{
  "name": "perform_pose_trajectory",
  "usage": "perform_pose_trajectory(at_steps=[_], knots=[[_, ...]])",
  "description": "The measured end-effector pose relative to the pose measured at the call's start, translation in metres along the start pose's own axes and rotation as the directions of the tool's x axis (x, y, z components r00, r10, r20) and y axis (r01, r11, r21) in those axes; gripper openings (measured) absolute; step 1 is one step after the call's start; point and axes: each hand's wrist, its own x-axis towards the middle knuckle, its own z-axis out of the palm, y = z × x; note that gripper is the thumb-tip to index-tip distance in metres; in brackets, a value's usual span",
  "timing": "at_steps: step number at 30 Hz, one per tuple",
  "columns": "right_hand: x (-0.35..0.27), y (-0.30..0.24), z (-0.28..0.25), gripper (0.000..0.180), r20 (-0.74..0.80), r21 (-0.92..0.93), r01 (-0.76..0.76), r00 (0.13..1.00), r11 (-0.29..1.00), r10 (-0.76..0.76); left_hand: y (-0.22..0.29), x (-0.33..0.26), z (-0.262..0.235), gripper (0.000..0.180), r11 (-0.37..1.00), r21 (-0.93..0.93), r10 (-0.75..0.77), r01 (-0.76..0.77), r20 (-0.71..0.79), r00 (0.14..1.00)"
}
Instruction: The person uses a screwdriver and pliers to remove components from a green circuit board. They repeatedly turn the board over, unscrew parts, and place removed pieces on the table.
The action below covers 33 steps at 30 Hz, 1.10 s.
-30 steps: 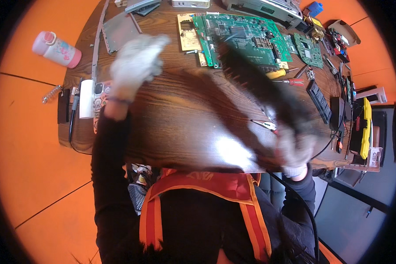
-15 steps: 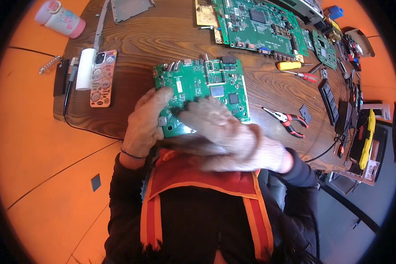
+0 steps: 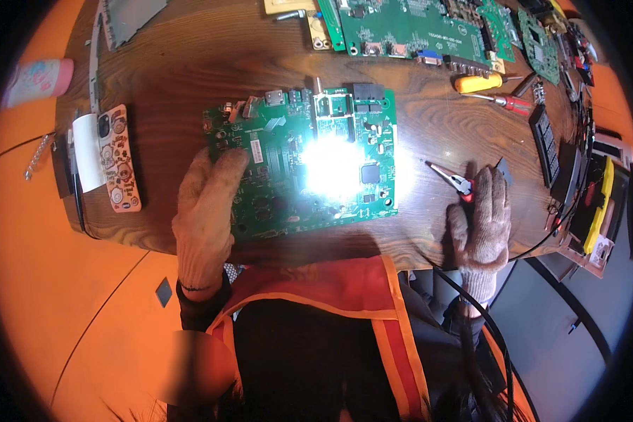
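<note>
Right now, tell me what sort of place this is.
Probably an electronics workbench. The left hand is on a green circuit board, another green board sits farther back, and pliers and a yellow-handled screwdriver lie to the right on the table.

Apparently a white printed code [image 3: 445, 35] on far green board [image 3: 408, 27]

A gloved left hand [image 3: 207, 211] is holding a circuit board [image 3: 278, 190]
The right hand [image 3: 484, 228] is partly covering red-and-black pliers [image 3: 453, 180] — a yellow-handled screwdriver [image 3: 477, 84] is lying farther back.
</note>
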Motion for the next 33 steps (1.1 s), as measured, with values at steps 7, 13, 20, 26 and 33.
perform_pose_trajectory(at_steps=[7, 13, 20, 26, 33], knots=[[0.008, -0.007, 0.009, 0.054, -0.097, -0.054, -0.065, 0.993, 0.996, 0.06, 0.006, -0.009, 0.004, 0.035, 0.999, -0.022, 0.027, -0.025, 0.097, 0.995], [0.009, -0.005, 0.013, 0.057, -0.114, -0.015, 0.026, 0.993, 1.0, -0.028, 0.001, -0.01, 0.005, 0.034, 0.989, -0.132, 0.082, -0.067, 0.113, 0.99], [0.005, -0.007, 0.013, 0.052, -0.126, -0.001, -0.006, 0.992, 1.0, 0.006, 0.003, -0.011, 0.003, 0.039, 0.997, -0.068, 0.031, -0.022, 0.131, 0.991], [0.006, -0.01, 0.016, 0.05, -0.151, 0.064, -0.018, 0.988, 0.998, 0.028, 0.002, -0.008, 0.001, 0.043, 0.995, -0.095, 0.057, -0.04, 0.184, 0.981], [0.005, -0.008, 0.015, 0.052, -0.127, 0.012, -0.016, 0.992, 1.0, 0.018, 0.002, -0.008, 0.001, 0.044, 0.998, -0.068, 0.004, 0.007, 0.164, 0.986]])
